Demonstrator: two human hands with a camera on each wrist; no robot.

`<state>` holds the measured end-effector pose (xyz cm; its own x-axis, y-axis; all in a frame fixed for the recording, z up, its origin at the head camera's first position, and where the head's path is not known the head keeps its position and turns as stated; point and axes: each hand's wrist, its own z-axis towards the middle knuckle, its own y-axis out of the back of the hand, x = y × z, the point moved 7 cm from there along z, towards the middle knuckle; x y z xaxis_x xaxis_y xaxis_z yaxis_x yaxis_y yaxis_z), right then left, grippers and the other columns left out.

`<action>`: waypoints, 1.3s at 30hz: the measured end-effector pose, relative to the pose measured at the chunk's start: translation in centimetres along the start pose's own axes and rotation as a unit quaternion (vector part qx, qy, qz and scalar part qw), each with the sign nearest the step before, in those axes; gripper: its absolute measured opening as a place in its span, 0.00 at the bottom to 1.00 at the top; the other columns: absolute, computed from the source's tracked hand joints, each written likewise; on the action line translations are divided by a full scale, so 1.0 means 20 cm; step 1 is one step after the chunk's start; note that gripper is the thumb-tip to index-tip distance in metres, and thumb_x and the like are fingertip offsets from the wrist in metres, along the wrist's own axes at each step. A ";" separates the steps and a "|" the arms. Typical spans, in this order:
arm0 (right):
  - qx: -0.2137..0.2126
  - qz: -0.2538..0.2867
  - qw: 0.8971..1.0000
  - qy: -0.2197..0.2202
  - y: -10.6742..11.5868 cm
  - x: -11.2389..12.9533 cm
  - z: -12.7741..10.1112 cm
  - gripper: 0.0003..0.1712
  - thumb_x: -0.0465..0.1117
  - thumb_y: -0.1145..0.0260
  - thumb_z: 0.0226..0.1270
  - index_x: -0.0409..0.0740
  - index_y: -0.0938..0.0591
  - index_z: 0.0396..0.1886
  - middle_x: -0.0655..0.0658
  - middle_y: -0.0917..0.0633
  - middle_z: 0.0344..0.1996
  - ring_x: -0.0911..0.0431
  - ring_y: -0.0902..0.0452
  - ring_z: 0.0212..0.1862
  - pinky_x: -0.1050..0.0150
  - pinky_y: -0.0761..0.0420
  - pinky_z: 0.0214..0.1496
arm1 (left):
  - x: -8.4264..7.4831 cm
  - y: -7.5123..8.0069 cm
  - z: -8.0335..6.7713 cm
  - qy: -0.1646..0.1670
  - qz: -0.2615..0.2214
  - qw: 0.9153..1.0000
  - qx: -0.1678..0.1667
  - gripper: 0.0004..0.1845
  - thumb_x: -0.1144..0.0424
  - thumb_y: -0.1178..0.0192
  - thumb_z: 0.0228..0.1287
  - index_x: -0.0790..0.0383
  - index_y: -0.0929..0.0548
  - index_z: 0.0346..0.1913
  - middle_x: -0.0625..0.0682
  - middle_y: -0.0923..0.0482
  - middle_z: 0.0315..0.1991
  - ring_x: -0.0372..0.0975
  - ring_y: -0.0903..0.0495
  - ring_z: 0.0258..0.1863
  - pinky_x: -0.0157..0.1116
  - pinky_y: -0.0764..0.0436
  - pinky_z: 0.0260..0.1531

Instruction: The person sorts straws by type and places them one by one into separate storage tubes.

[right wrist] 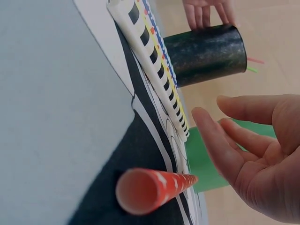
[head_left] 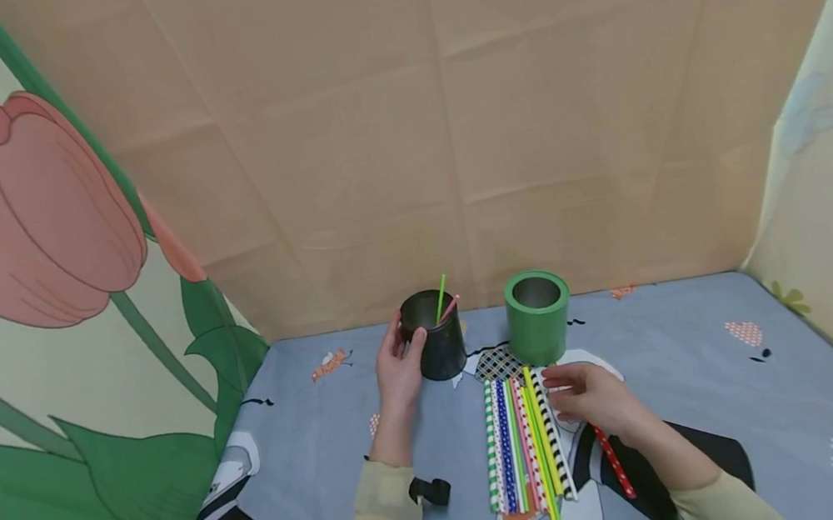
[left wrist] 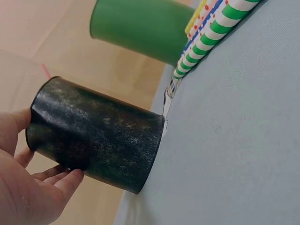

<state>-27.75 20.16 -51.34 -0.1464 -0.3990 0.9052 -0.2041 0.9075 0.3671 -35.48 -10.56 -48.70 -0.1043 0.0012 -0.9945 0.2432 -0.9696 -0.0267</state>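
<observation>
Head view: the left hand (head_left: 400, 372) grips the black cup (head_left: 447, 356) near its rim; inside, just beyond the fingertips, lean the thin straws (head_left: 440, 301). The right fingers (head_left: 562, 381), loosely bent, are at the far end of the striped row (head_left: 516, 447); whether they touch it, I cannot tell. Past them stands the green cup (head_left: 540, 333), smooth and thick-rimmed; nearer the person than them lies the red straw (head_left: 614, 463). A sideways brush could roll these round tubes apart.

Left wrist view: thumb and fingers curl about a mottled, dull-sheened cylinder, likely metal. An uneven pull at the rim could tip it.

Right wrist view: thumb and forefinger stand slightly apart, pinching nothing. The hollow tubes look papery; too hard a pinch could crease them.
</observation>
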 end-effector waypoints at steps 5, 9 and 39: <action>0.000 -0.003 1.000 -0.003 -0.01 -0.01 0.00 0.30 0.35 0.28 0.74 0.29 0.23 0.71 0.34 0.15 0.58 0.48 0.13 0.51 0.52 0.09 0.48 | 0.00 0.00 0.00 -0.004 0.002 1.000 0.000 0.33 0.52 0.30 0.75 0.45 0.27 0.80 0.60 0.29 0.77 0.54 0.34 0.79 0.53 0.31 0.74; 0.001 -0.005 1.000 -0.007 -0.02 -0.01 0.00 0.31 0.32 0.29 0.73 0.28 0.25 0.72 0.32 0.15 0.60 0.46 0.13 0.53 0.52 0.09 0.48 | 0.00 0.00 0.00 -0.003 0.005 1.000 0.000 0.34 0.52 0.30 0.74 0.44 0.26 0.79 0.58 0.28 0.76 0.52 0.33 0.79 0.52 0.31 0.75; -0.013 -0.058 0.997 -0.044 -0.05 -0.08 0.02 0.35 0.35 0.22 0.64 0.30 0.21 0.69 0.38 0.14 0.55 0.50 0.15 0.48 0.56 0.09 0.40 | -0.01 0.00 0.00 -0.012 0.010 1.000 0.002 0.34 0.52 0.31 0.75 0.46 0.27 0.80 0.59 0.28 0.76 0.53 0.33 0.78 0.54 0.31 0.74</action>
<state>-27.62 19.75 -53.19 -0.2076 -0.5110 0.8341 -0.1998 0.8569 0.4752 -35.42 -10.54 -48.60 -0.1230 -0.0236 -0.9921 0.2417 -0.9703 -0.0069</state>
